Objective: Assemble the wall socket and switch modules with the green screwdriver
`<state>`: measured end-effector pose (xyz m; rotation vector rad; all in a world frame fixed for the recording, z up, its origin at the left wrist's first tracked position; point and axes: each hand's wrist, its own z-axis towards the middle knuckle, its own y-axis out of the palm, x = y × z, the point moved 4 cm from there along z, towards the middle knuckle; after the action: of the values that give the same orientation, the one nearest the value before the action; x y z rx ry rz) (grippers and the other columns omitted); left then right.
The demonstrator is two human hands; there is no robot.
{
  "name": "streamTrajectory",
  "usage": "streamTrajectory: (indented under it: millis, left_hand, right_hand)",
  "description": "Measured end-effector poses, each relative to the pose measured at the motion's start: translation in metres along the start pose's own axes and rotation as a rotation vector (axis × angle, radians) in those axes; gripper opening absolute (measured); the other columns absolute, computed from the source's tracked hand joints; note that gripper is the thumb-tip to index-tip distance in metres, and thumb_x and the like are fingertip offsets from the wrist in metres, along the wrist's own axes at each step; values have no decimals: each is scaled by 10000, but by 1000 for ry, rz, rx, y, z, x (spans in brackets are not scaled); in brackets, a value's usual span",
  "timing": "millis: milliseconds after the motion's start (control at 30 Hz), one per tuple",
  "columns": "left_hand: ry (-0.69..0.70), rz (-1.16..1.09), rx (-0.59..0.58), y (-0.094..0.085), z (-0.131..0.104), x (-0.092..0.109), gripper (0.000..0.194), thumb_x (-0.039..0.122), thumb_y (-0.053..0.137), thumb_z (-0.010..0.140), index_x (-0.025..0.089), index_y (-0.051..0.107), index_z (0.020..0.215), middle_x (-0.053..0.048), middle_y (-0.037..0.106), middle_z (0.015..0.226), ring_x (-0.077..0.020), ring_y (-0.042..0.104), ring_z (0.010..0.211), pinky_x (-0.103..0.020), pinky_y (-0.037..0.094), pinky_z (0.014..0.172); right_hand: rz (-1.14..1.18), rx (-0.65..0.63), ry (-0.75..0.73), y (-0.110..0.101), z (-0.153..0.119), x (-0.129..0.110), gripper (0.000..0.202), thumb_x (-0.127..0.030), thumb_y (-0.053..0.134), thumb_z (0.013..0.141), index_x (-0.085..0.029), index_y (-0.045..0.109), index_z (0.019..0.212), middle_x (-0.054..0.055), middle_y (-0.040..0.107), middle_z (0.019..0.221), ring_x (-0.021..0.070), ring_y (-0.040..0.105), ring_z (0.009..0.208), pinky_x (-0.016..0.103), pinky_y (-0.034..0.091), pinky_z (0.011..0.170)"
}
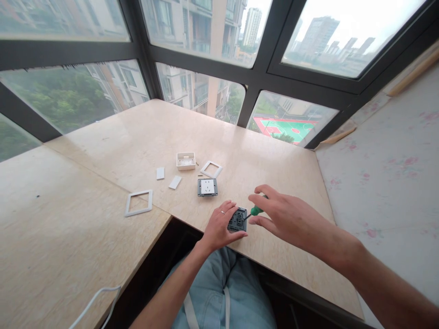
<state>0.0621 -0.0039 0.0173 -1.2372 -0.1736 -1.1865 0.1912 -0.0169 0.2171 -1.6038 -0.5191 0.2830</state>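
Observation:
My left hand, with a ring on one finger, grips a dark switch module at the front edge of the sill, its black back side facing up. In my right hand is a screwdriver with a green handle, held between thumb and fingers. Its shaft slants down to the left, and the tip meets the module's back. A white-faced wall socket on a grey mount lies just beyond my left hand.
Behind the socket are a white mounting box, a white frame and two white plates. Another white frame lies to the left. A white cable hangs at the lower left edge. Windows and a papered wall border the sill.

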Motion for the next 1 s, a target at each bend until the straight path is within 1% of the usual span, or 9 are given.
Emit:
streamTrajectory:
  millis: [133, 233, 300, 400, 500, 600, 767, 867, 1000]
  left_hand:
    - [-6, -2, -3, 0, 0, -1, 790, 590, 792, 746, 219, 517, 1386, -167, 563, 1441, -364, 464, 1408, -576, 407, 1144]
    - [-6, -3, -3, 0, 0, -1, 772, 596, 790, 745, 218, 534, 1368, -166, 565, 1437, -363, 470, 1403, -575, 405, 1146]
    - [-2, -4, -2, 1, 0, -1, 763, 594, 788, 749, 211, 539, 1360, -169, 566, 1435, -360, 472, 1401, -572, 405, 1147]
    - [4, -7, 3, 1, 0, 0, 765, 589, 788, 752, 202, 535, 1361, -173, 563, 1438, -359, 466, 1406, -570, 402, 1149]
    - [-4, -12, 3, 0, 0, 0, 770, 585, 795, 745, 214, 533, 1367, -169, 567, 1435, -363, 468, 1404, -575, 405, 1144]
    - [-10, -12, -1, 0, 0, 0, 778, 584, 799, 740, 214, 532, 1370, -170, 569, 1433, -364, 470, 1402, -574, 408, 1140]
    - [0, -19, 3, 0, 0, 0, 770, 577, 798, 745, 228, 529, 1377, -163, 566, 1437, -361, 471, 1402, -573, 400, 1148]
    - [-2, -19, 8, 0, 0, 0, 770, 582, 792, 750, 232, 526, 1382, -158, 564, 1442, -360, 463, 1409, -573, 397, 1150]
    - [-2, -8, 1, 1, -1, -1, 769, 586, 791, 748, 214, 533, 1369, -165, 561, 1444, -360, 461, 1410, -568, 400, 1150]
  right_hand:
    - [-153, -68, 287, 4, 3, 15, 371, -490, 488, 1000, -152, 627, 1059, 84, 664, 707, 283, 693, 584, 302, 400, 460]
    - [-47, -47, 80, 9, -1, 21, 129, -193, 531, 977, -163, 638, 1042, 116, 697, 933, 269, 721, 803, 339, 518, 633]
    - [74, 10, -120, 9, -7, 20, 309, -11, 528, 888, -189, 631, 1120, 133, 656, 1192, 265, 682, 1063, 373, 541, 840]
    - [161, 102, -176, 7, -11, 17, 319, -97, 616, 874, -193, 618, 1178, 166, 547, 1404, 304, 617, 1218, 420, 531, 940]
    - [97, 71, -13, 10, -5, 15, 266, -341, 634, 933, -162, 631, 1131, 181, 638, 1251, 295, 720, 951, 387, 571, 735]
    - [15, 8, 138, 13, -1, 20, 269, -373, 519, 1000, -147, 655, 1048, 119, 699, 904, 269, 714, 735, 361, 534, 603]
    - [232, 76, -206, 7, -7, 12, 354, -23, 545, 876, -215, 643, 1157, 110, 654, 1205, 237, 675, 1074, 351, 545, 858]
    - [235, 55, -165, 4, -8, 7, 252, -170, 651, 895, -220, 642, 1142, 102, 667, 1189, 245, 696, 1010, 338, 544, 785]
    - [-29, -33, 204, 9, -2, 14, 360, -528, 573, 952, -183, 650, 1020, 86, 706, 816, 251, 696, 643, 291, 397, 494]
